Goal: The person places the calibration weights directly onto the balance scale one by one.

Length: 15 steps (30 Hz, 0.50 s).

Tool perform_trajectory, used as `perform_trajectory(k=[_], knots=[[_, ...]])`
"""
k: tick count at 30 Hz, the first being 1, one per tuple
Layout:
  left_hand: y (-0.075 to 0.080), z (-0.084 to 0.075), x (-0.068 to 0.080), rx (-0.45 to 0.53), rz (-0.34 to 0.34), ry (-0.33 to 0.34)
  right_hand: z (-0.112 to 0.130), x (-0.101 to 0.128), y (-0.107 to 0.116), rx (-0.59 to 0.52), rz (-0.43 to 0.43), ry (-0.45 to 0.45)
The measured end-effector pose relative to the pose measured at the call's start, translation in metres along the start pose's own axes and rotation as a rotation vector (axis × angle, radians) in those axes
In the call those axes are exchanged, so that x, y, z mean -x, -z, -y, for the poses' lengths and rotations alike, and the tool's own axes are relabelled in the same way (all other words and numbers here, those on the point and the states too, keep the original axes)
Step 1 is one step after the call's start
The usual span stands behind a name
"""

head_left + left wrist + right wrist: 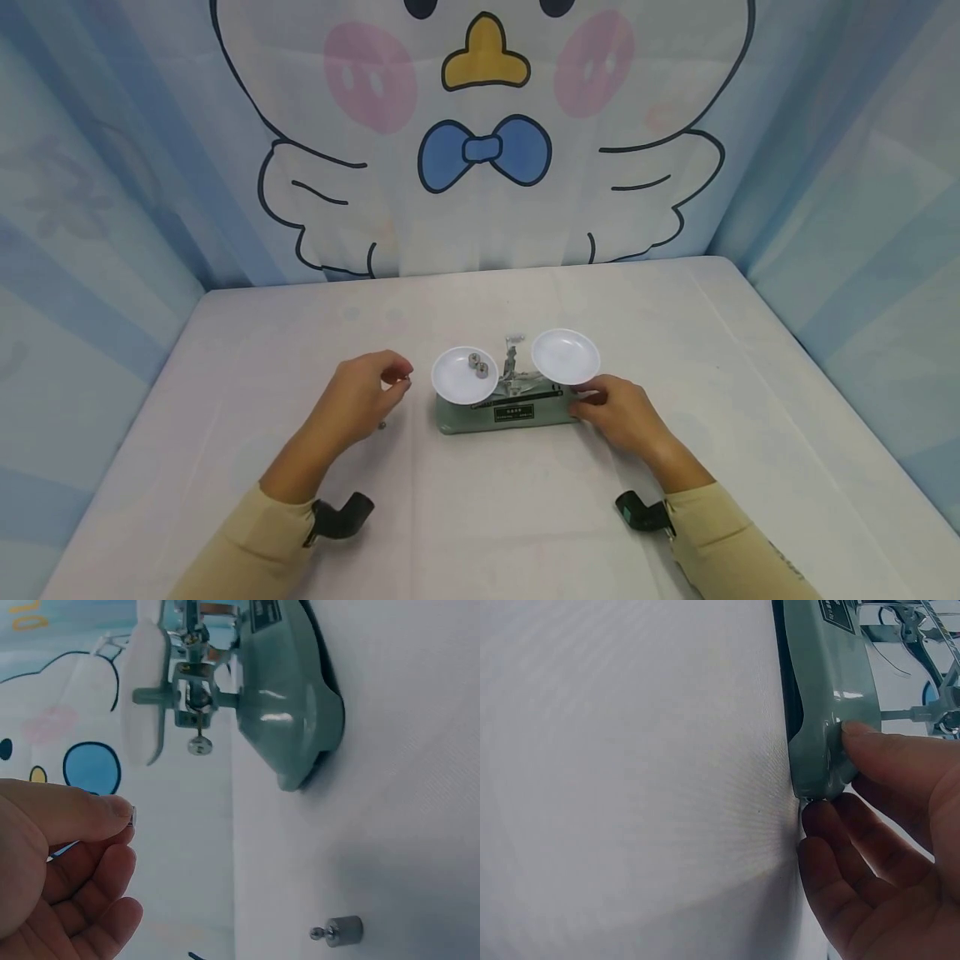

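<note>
My right hand (pixel 622 412) presses its fingers (pixel 870 746) on the right end of the green balance scale (pixel 510 412) mid-desk, steadying it, while my left hand (pixel 367 392) pinches a small weight (pixel 406 382) beside the left pan (pixel 465 375), which holds two weights.

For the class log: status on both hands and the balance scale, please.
Left hand pinches a small weight. Right hand steadies scale base. Two weights on left pan. One spare weight on table.

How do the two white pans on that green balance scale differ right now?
The left white round pan carries two small metal weights; the right white round pan carries nothing. The left pan sits lower, the right pan higher. Both look alike in size, shape and colour, on the same green balance scale.
</note>
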<state>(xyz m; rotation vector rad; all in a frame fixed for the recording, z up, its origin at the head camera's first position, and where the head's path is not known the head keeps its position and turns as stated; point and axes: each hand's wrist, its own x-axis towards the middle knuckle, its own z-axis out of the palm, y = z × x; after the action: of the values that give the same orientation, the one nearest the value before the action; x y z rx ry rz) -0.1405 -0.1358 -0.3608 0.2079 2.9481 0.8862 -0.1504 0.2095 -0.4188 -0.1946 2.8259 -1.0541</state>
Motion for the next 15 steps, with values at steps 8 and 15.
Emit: perform_trajectory(k=[8,15], knots=[[0.002,-0.021,-0.003,-0.009,-0.028,-0.123,0.000,-0.001,0.000,0.012,-0.004,0.007],[-0.008,-0.034,-0.013,0.006,-0.013,-0.139,0.000,0.000,-0.001,0.009,0.004,-0.008]])
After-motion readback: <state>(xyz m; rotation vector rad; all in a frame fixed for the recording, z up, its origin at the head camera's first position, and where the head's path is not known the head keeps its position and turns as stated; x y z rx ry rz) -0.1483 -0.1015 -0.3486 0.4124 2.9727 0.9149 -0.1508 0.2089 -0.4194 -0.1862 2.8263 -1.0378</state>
